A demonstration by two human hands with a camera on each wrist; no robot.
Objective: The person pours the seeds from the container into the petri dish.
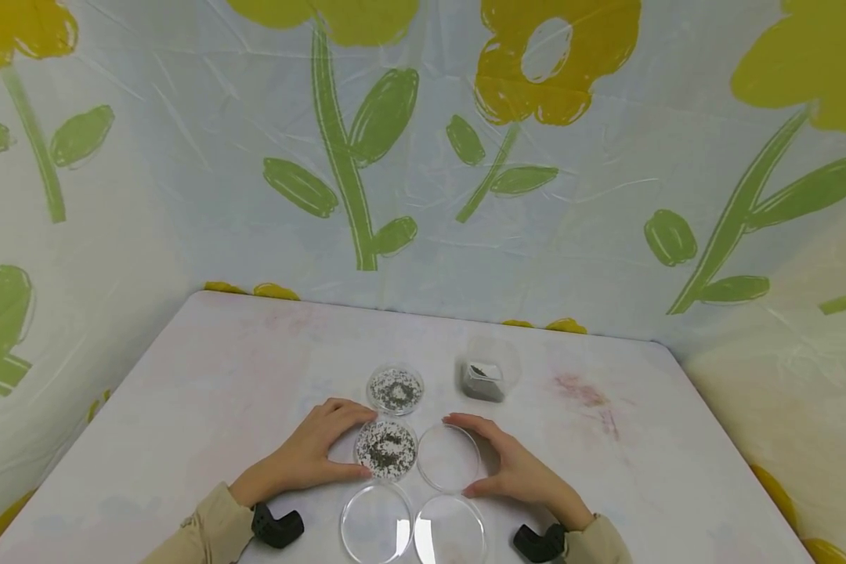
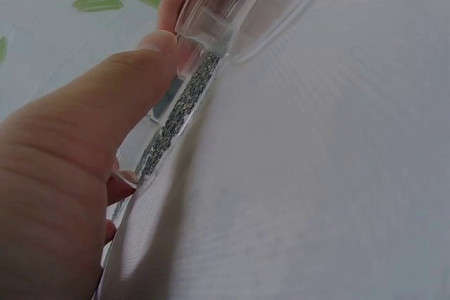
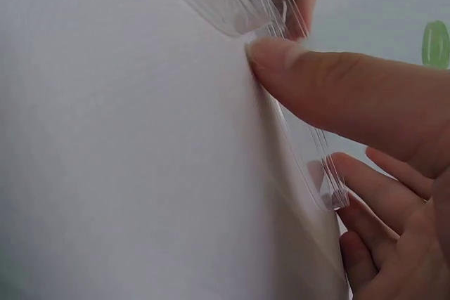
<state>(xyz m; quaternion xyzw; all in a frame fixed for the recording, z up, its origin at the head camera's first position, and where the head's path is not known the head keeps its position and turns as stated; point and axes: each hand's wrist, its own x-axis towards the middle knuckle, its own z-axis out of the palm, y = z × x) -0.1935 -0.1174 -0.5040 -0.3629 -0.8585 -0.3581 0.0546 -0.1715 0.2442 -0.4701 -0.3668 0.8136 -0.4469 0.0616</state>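
Observation:
In the head view my left hand (image 1: 317,448) holds a clear petri dish (image 1: 386,450) by its sides, thumb at the near edge and fingers at the far edge. Dark, seed-like grains cover its bottom; the left wrist view shows the grain layer (image 2: 181,114) through the wall. My right hand (image 1: 511,466) grips a clear petri dish (image 1: 449,458) right beside it, with no grains visible inside. Stacked thin rims (image 3: 316,149) show between thumb and fingers in the right wrist view. Both dishes rest on the table.
Another grain-strewn petri dish (image 1: 395,389) stands behind the left one. Two clear round dishes or lids, a left one (image 1: 377,523) and a right one (image 1: 451,526), lie nearest me. A clear square container (image 1: 485,384) with dark grains stands at the back on the white table (image 1: 268,352).

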